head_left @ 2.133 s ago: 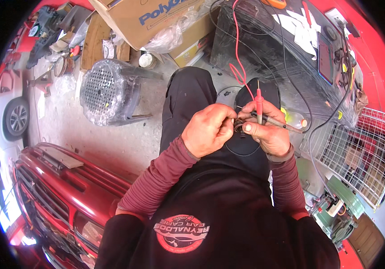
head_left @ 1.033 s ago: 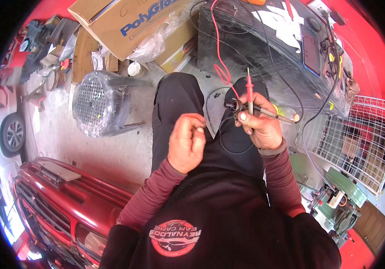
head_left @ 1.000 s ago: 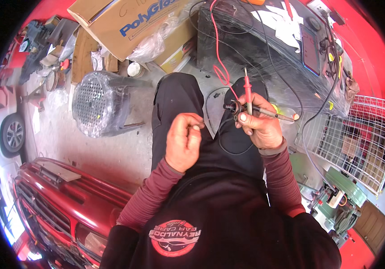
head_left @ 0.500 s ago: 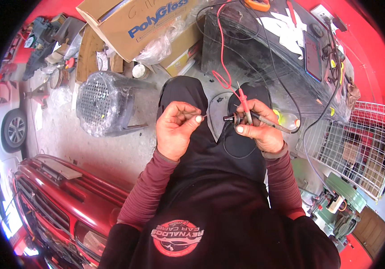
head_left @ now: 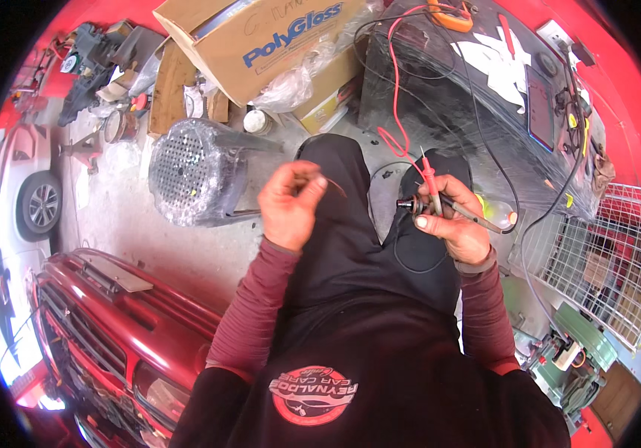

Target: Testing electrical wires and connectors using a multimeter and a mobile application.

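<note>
My left hand (head_left: 293,200) is raised above my left leg, closed in a pinch on a thin copper-coloured wire (head_left: 335,186). My right hand (head_left: 456,224) grips a small black cylindrical part (head_left: 408,205) along with a red test probe (head_left: 430,181) and a black test probe (head_left: 477,217). The red probe points upward; the black one lies crosswise toward the right. A red lead (head_left: 399,112) runs up from my right hand toward an orange-cased meter (head_left: 451,16) at the top edge. My hands are apart, over my dark trousers.
A plastic-wrapped stool (head_left: 182,172) stands left of my legs, cardboard boxes (head_left: 255,30) behind it. A plastic-wrapped dark block (head_left: 485,119) carries cloths and cables. A wire basket (head_left: 589,261) and green machine (head_left: 582,336) are at right, a red car bumper (head_left: 123,306) lower left.
My left hand has drawn away leftward and up from the part in my right hand, with a thin wire now showing in its fingers. My right hand still holds the probes and part.
</note>
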Tool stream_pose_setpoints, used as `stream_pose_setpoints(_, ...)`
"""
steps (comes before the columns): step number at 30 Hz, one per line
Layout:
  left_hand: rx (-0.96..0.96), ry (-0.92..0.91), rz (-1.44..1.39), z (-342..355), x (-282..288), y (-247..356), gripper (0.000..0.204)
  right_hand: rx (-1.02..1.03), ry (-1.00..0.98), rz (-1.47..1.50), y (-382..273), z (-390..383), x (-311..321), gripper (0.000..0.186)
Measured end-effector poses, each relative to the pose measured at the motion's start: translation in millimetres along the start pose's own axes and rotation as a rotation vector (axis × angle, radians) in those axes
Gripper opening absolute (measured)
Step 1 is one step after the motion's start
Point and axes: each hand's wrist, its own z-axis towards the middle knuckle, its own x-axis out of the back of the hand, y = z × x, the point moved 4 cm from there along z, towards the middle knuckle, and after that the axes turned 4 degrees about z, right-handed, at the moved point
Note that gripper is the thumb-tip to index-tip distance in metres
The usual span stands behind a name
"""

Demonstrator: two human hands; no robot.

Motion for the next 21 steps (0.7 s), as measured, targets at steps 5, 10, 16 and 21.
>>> stream_pose_setpoints(5, -0.473, 0.142, 0.984, 46.9, 38.7, -9.4, 0.035, -0.030, 0.027, -0.008, -4.3, 1.6, -2.1, 0.037)
stream_pose_setpoints(10, -0.330, -0.131, 0.607, 18.7, -8.5, 28.7, 0.040, 0.007, 0.009, -0.043, -2.9, 1.3, -3.8, 0.039)
stream_pose_setpoints(16, 0.130, -0.545, -0.172, -37.2, -75.2, 31.9, 0.043, 0.046, 0.002, -0.116, -3.3, 1.5, -15.0, 0.042)
stream_pose_setpoints(21, 0.007, -0.470, -0.156, -33.1, -70.9, 35.3, 0.031, 0.037, 0.005, -0.076, -1.9, 0.2, -19.2, 0.041)
